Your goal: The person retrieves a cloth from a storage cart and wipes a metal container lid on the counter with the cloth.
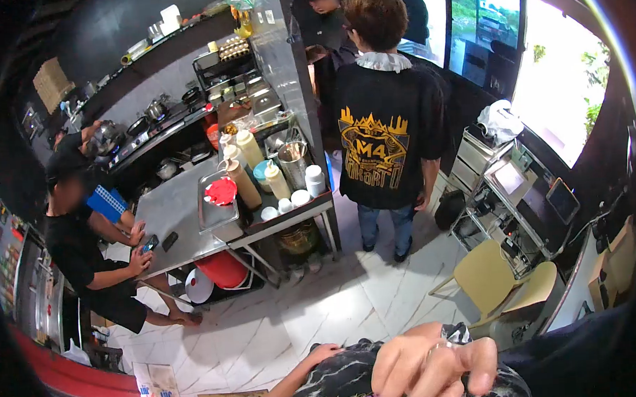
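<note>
Okay, right hand (433, 367): big at the bottom of the frame, right of centre, fingers loosely curled; can't tell if something small is pinched in there.
Left hand (325, 352): bottom edge, around the middle, looks laid on the clothing; fingers mostly hidden, so no clue how open, and no grip I can see.
Patterned clothing (350, 371): black and white, long way running left to right along the bottom. Left hand is at its left end; right hand is in front of it, touching or apart I can't say.
Yellow chair (483, 276): lower right, up and right of the right hand, which is the nearer one.
Steel table (163, 205): left of centre, well apart from both hands.
</note>
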Demonstrator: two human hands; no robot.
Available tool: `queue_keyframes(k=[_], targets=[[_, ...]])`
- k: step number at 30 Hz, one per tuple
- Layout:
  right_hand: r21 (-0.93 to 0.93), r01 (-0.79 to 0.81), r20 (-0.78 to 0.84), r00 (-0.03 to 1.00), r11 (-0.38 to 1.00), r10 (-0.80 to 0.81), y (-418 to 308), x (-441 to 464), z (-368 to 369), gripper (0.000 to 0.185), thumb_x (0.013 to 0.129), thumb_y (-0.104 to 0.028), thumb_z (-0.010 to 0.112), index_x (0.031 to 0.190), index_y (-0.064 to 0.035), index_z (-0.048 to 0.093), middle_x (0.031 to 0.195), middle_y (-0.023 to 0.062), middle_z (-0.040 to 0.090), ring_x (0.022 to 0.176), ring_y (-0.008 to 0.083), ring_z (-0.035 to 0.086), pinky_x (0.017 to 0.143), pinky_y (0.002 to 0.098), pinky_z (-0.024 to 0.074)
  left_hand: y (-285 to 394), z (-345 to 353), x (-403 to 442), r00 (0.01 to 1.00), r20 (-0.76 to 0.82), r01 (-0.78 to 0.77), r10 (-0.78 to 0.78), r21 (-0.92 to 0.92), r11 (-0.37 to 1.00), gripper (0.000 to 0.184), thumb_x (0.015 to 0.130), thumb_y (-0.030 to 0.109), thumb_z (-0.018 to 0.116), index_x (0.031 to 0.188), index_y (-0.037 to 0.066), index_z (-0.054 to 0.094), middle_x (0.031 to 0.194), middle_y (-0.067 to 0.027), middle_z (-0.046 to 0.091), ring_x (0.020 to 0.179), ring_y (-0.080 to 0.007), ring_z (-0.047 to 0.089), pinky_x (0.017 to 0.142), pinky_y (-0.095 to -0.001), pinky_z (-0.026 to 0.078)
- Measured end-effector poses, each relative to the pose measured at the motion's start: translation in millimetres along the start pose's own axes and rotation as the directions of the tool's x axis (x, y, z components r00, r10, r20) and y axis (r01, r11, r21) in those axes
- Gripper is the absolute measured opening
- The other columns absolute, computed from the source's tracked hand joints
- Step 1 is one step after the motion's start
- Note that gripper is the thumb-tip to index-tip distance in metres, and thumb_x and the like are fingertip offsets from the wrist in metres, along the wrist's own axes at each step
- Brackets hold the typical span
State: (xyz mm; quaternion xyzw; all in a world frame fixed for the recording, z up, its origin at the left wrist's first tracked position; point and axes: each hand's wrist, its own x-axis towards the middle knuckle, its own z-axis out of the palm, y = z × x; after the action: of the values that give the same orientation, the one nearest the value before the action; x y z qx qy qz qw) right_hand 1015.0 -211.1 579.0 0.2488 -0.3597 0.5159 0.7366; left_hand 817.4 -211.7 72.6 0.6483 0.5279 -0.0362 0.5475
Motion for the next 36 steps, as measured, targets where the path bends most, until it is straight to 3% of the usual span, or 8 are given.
queue_keyframes(k=[2, 4, 12, 15, 19, 22, 28, 36], targets=[[-0.157, 0.018, 0.119, 0.993, 0.987, 0.001, 0, 10, -2, 0.016, 0.077, 0.004, 0.059, 0.085, -0.0096, 0.058, 0.074, 0.0136, 0.053, 0.054, 0.0205, 0.049, 0.048, 0.0341, 0.0462, -3, 18, 32, 0.996, 0.074, -0.047, 0.054, -0.087, 0.995, 0.046, 0.084, 0.048, 0.05, 0.105, 0.009, 0.063, 0.096, -0.0122, 0.065, 0.092, -0.0243, 0.061, 0.081, -0.0354, 0.046], [-0.244, 0.037, 0.244, 0.97, 0.969, 0.024, -3, 18, -3, 0.025, 0.076, 0.005, 0.059, 0.094, -0.0123, 0.062, 0.084, 0.0161, 0.054, 0.058, 0.0217, 0.05, 0.052, 0.0376, 0.0488, -21, 32, 54, 0.912, 0.098, -0.38, 0.399, -0.168, 0.91, 0.049, 0.087, 0.048, 0.049, 0.107, 0.006, 0.062, 0.095, -0.0104, 0.066, 0.089, -0.0204, 0.06, 0.081, -0.0331, 0.045], [-0.197, 0.039, 0.322, 0.946, 0.98, 0.027, 4, 18, -7, 0.029, 0.086, -0.001, 0.051, 0.1, -0.0234, 0.064, 0.087, 0.0138, 0.053, 0.061, 0.0207, 0.05, 0.054, 0.0321, 0.0464, 4, 11, 8, 0.964, 0.218, 0.204, -0.152, -0.243, 0.948, 0.048, 0.087, 0.045, 0.051, 0.106, 0.003, 0.062, 0.095, -0.0095, 0.067, 0.088, -0.0185, 0.06, 0.081, -0.0309, 0.045], [-0.067, 0.485, 0.458, 0.791, 0.872, -0.405, 18, 27, -12, 0.031, 0.089, -0.001, 0.046, 0.098, -0.0253, 0.062, 0.085, 0.0117, 0.053, 0.06, 0.0197, 0.049, 0.049, 0.0299, 0.0423, 7, 6, -6, 0.982, 0.099, 0.187, -0.164, -0.313, 0.931, 0.046, 0.087, 0.043, 0.053, 0.106, 0.002, 0.062, 0.094, -0.0088, 0.067, 0.086, -0.0174, 0.059, 0.08, -0.0296, 0.045], [-0.047, 0.062, 0.438, 0.898, 0.997, -0.036, -3, 19, -16, 0.015, 0.086, -0.008, 0.055, 0.089, -0.022, 0.059, 0.076, 0.0112, 0.052, 0.06, 0.0202, 0.049, 0.047, 0.0326, 0.0411, -17, 3, -22, 0.987, -0.104, 0.068, -0.122, -0.42, 0.905, 0.038, 0.087, 0.036, 0.057, 0.101, 0.002, 0.064, 0.09, -0.0051, 0.067, 0.081, -0.0139, 0.058, 0.075, -0.0266, 0.045], [0.031, 0.137, 0.488, 0.862, 0.99, -0.135, -2, 23, -19, 0.006, 0.083, -0.009, 0.059, 0.085, -0.0137, 0.056, 0.074, 0.0131, 0.052, 0.058, 0.0211, 0.048, 0.049, 0.0351, 0.044, -54, 10, -25, 0.938, -0.266, 0.009, -0.225, -0.627, 0.779, 0.03, 0.087, 0.028, 0.058, 0.102, 0.002, 0.062, 0.089, -0.0088, 0.066, 0.081, -0.0133, 0.06, 0.074, -0.0277, 0.046], [-0.092, 0.074, 0.164, 0.985, 0.993, -0.058, 1, 1, -11, 0.01, 0.08, -0.007, 0.061, 0.087, -0.003, 0.054, 0.075, 0.0161, 0.053, 0.056, 0.0214, 0.047, 0.054, 0.0423, 0.0494, -78, 17, -40, 0.905, -0.327, -0.028, -0.272, -0.684, 0.729, 0.026, 0.087, 0.016, 0.057, 0.105, -0.001, 0.055, 0.086, -0.0141, 0.066, 0.076, -0.0176, 0.063, 0.071, -0.0278, 0.049], [-0.063, -0.011, 0.341, 0.94, 0.998, 0.032, 13, -7, -16, 0.02, 0.085, -0.013, 0.053, 0.095, 0.0018, 0.062, 0.081, 0.0146, 0.056, 0.058, 0.0215, 0.053, 0.064, 0.0437, 0.0526, -93, 22, -43, 0.872, -0.393, -0.065, -0.292, -0.684, 0.727, 0.023, 0.086, 0.016, 0.057, 0.103, 0.0, 0.057, 0.085, -0.0117, 0.066, 0.075, -0.0159, 0.063, 0.071, -0.0274, 0.049]])
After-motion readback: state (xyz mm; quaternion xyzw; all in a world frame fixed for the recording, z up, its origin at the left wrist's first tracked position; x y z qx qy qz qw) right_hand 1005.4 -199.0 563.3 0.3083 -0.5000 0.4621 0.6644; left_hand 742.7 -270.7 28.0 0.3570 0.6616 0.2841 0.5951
